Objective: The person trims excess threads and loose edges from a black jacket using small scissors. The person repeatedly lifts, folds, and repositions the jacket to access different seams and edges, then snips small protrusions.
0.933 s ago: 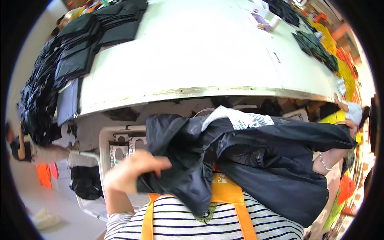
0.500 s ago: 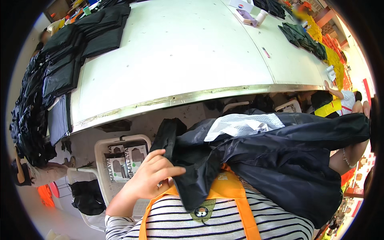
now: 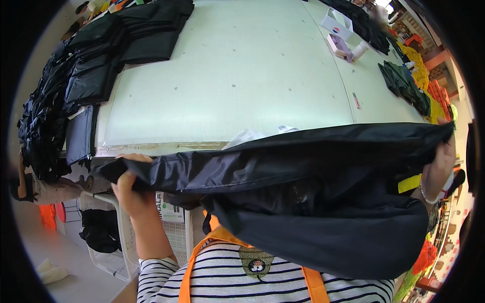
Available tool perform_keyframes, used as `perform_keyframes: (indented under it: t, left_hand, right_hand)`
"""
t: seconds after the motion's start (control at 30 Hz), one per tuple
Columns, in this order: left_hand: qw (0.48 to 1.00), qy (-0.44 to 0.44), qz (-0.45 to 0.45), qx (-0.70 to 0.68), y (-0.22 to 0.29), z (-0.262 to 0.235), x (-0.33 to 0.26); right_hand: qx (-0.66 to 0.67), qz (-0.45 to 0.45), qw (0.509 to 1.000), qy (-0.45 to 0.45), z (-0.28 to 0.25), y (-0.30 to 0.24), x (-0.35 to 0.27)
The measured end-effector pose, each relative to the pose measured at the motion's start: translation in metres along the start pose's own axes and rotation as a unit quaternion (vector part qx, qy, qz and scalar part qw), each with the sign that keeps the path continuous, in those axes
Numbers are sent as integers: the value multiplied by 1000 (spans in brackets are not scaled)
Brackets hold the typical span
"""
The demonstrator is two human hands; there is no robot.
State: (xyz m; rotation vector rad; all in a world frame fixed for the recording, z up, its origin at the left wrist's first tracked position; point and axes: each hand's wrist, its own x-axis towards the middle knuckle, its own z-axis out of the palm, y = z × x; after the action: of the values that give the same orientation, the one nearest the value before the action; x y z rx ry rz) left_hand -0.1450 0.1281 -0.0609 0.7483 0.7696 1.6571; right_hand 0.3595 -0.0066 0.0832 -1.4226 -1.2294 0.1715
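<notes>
A black, smooth-shelled garment (image 3: pixel 303 166) is stretched sideways in front of my chest. What looks like a zip runs along its upper part, and the lower part hangs in loose folds over my apron. My left hand (image 3: pixel 130 189) is closed on one end, its fingers wrapped over the cloth. At the far right my right hand (image 3: pixel 440 161), with a bead bracelet at the wrist, grips the other end; some of its fingers are behind the fabric. White mesh cloth (image 3: pixel 247 136) shows beyond the garment's upper edge, over the table's near edge.
A wide pale table (image 3: pixel 222 86) lies ahead. Stacked folded black garments (image 3: pixel 93 78) line its left side. A white box (image 3: pixel 337 24), a small tray (image 3: pixel 339 48) and a pink pen (image 3: pixel 356 100) lie to the right. A white basket (image 3: pixel 126 232) stands below left.
My left hand has moved left and up and now grips the garment's end. The garment is pulled out wide and raised toward the table, covering most of the white mesh.
</notes>
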Motion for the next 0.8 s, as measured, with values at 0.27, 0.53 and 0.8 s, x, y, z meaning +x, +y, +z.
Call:
perform_keyframes:
  t: [0.27, 0.53, 0.8]
  left_hand:
    - [967, -68, 244, -26, 44, 41, 38]
    - [739, 135, 422, 507, -51, 135, 182]
    - [664, 94, 309, 675, -196, 154, 310]
  right_hand:
    - [297, 7, 939, -171, 28, 34, 44]
    - [-137, -100, 968, 185, 72, 152, 167]
    - [-210, -38, 975, 66, 199, 344, 245]
